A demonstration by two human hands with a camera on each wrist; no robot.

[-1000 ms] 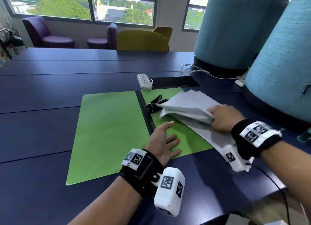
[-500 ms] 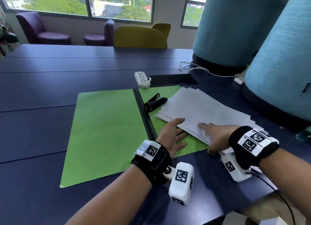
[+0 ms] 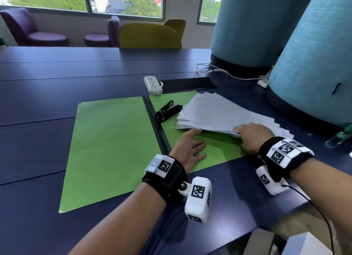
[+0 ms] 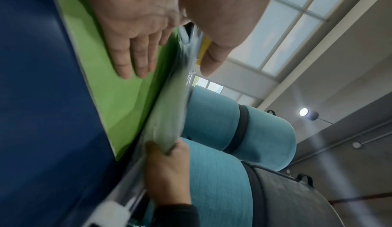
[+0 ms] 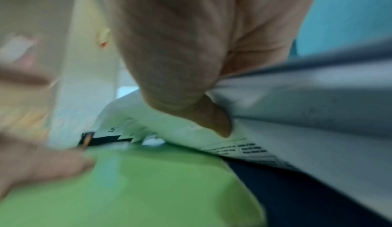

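Note:
An open green folder (image 3: 114, 140) lies flat on the dark blue table (image 3: 38, 102). A fanned stack of white printed sheets (image 3: 219, 112) lies across its right half. My right hand (image 3: 249, 136) grips the near edge of the stack (image 5: 275, 113), thumb under the lifted sheets (image 4: 167, 130). My left hand (image 3: 190, 148) rests flat, fingers straight, on the green folder (image 4: 127, 96) just left of the stack. A black stapler (image 3: 167, 112) lies beside the folder's spine, touching the stack's far left corner.
A white power strip (image 3: 152, 85) and a black flat panel (image 3: 188, 84) lie beyond the folder. Two big teal upholstered forms (image 3: 314, 64) stand on the right. White cables (image 3: 219, 72) run at their base. A green bottle (image 3: 339, 136) lies at the far right.
My right hand dropped the sheets flat, slid to the near edge and now lifts it. My left hand slid back off the stack's edge onto the bare folder.

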